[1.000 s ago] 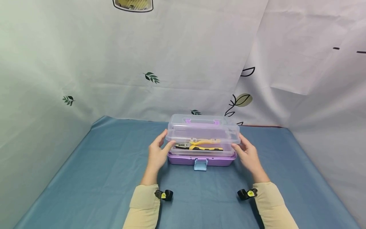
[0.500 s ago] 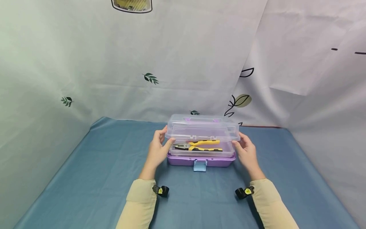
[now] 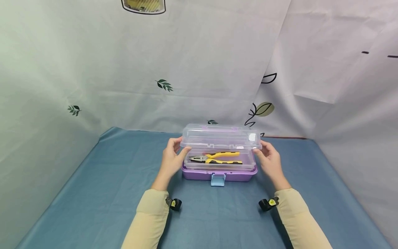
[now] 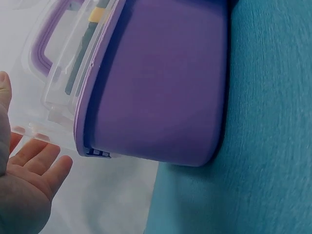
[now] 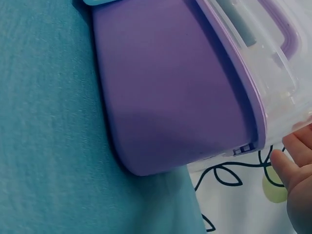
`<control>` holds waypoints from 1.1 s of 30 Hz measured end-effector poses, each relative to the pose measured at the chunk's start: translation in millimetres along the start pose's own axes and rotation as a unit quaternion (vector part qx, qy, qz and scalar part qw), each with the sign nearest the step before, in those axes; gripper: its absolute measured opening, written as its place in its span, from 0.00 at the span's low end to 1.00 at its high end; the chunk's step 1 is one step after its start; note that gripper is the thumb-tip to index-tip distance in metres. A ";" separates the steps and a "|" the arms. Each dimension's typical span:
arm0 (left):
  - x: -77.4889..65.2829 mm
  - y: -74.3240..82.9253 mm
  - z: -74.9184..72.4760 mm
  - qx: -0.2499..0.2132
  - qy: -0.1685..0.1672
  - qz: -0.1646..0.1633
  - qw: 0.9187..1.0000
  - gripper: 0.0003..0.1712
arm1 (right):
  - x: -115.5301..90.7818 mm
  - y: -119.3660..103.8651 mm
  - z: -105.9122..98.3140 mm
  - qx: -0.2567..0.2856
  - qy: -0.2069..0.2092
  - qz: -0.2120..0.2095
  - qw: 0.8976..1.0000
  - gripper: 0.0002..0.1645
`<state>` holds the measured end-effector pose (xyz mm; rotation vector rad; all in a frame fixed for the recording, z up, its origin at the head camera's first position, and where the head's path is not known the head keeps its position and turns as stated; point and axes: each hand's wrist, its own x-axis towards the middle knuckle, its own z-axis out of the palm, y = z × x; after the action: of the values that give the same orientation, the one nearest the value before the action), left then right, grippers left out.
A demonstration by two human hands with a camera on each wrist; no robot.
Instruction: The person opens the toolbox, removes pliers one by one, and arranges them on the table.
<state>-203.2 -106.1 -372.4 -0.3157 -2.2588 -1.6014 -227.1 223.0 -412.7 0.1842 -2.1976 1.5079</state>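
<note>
Lid [image 3: 220,137] tipped higher — between fingers [image 3: 174,142]

Front gap beneath the lid [image 3: 220,138]

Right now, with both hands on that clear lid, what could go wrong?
The left hand and right hand hold the raised clear lid only at its ends, so a slip might let it drop onto the purple toolbox. The yellow-and-black pliers lie in the clear tray with nothing visible securing them, so a jolt could slide them.
</note>
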 end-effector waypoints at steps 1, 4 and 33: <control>0.6 1.3 -0.2 0.000 0.002 -0.001 1.000 0.23 | 0.8 -0.6 -1.0 -0.008 -0.004 -0.001 1.000 0.23; 4.4 -3.6 0.8 -0.001 0.005 -0.005 1.000 0.23 | 3.6 -2.8 -4.1 -0.029 -0.015 -0.002 0.999 0.24; 30.7 -24.0 -0.3 0.031 0.006 -0.022 0.999 0.25 | 22.6 -21.2 -14.4 -0.129 -0.055 0.031 0.990 0.31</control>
<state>-240.2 -115.1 -380.6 -0.2421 -2.3150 -1.5473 -235.0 231.2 -380.4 0.1178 -2.4818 1.2534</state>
